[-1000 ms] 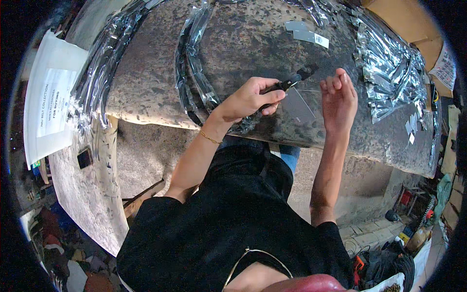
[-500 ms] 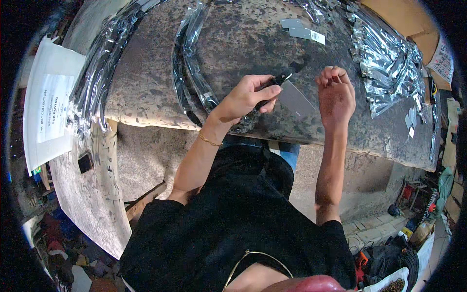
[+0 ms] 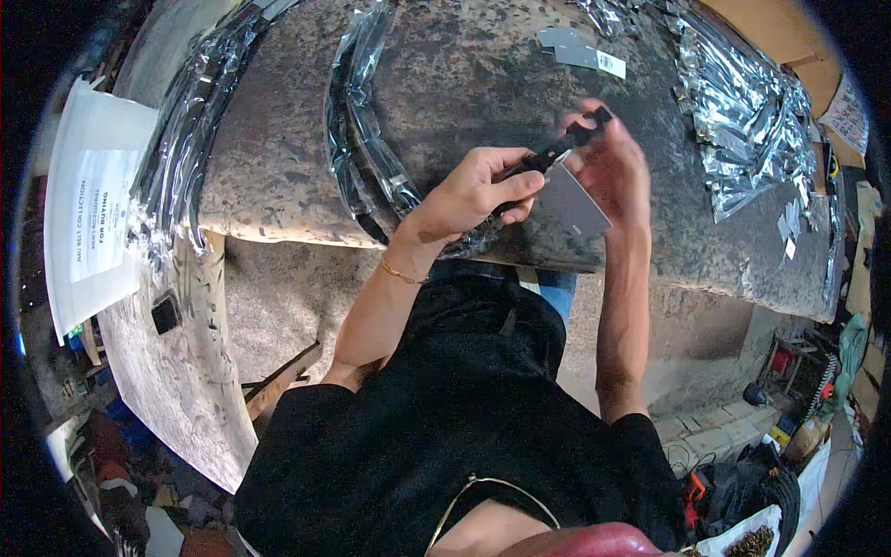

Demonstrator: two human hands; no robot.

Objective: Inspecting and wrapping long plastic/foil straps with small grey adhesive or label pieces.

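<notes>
My left hand [image 3: 483, 190] is closed around a black belt [image 3: 585, 132], whose narrow dark end sticks out up and to the right. Hanging beside that end is a dark grey card tag [image 3: 572, 200], slanting down between my two hands. My right hand [image 3: 613, 172] is smeared by motion at the belt's far end, its fingers curled near the tip. Whether those fingers touch the belt, I cannot tell. Under my left wrist, some clear plastic wrap [image 3: 469, 243] shows at the table's near edge.
Plastic-wrapped belts [image 3: 371, 121] lie left of centre, with another bundle [image 3: 190, 139] farther left beside a white box [image 3: 97, 204]. A shiny pile of wrapped belts [image 3: 742, 121] covers the right side. Grey cards [image 3: 580, 54] lie at the back of the mottled table [image 3: 445, 74].
My right hand has moved left and up to the belt's end, its fingers blurred there. The belt's end has shifted up and right. My left hand keeps its hold, nearly in place.
</notes>
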